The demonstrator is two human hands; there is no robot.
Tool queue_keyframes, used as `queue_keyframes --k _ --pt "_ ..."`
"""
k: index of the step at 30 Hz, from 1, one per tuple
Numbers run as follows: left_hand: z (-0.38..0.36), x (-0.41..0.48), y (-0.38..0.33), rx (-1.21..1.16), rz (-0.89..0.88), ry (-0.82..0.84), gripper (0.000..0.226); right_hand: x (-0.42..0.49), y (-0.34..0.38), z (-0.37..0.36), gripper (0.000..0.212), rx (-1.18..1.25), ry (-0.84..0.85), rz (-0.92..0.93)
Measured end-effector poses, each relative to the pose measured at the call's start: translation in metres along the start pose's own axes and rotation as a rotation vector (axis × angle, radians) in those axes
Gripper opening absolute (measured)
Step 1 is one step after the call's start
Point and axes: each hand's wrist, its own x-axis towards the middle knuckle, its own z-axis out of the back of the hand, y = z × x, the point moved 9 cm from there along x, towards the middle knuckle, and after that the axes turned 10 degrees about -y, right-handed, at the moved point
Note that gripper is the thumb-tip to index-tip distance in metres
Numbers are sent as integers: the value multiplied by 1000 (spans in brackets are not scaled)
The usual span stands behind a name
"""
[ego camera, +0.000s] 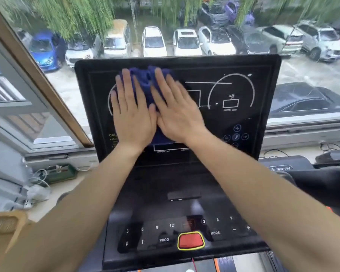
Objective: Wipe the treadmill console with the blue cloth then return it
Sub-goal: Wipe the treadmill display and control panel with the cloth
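Note:
The black treadmill console (234,107) stands upright in front of me, its display marked with white arcs and boxes. A blue cloth (145,79) lies bunched against the left half of the display. My left hand (132,112) and my right hand (177,110) press flat on the cloth side by side, fingers spread and pointing up, thumbs touching. Most of the cloth is hidden under my palms; only its top and a bit below my wrists show.
Below the display is a lower panel with number keys and a red stop button (190,240). A window behind the console looks onto parked cars. Cables and small items (47,177) lie on the sill at left; another machine (283,167) sits at right.

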Motion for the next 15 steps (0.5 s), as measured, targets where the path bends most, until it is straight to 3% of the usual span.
queue_keyframes --k 4,8,12,15 --pt "-14 49 -60 46 -71 40 71 -2 -84 15 68 -74 4 -150" --pt "-29 13 -109 42 -271 101 74 -78 -106 -6 73 -53 59 -322" --pt "-40 -78 -120 6 -475 197 77 -159 -65 -24 63 -31 92 -243" --pt "-38 -97 -90 32 -481 181 79 -160 -39 -30 60 23 94 -122"
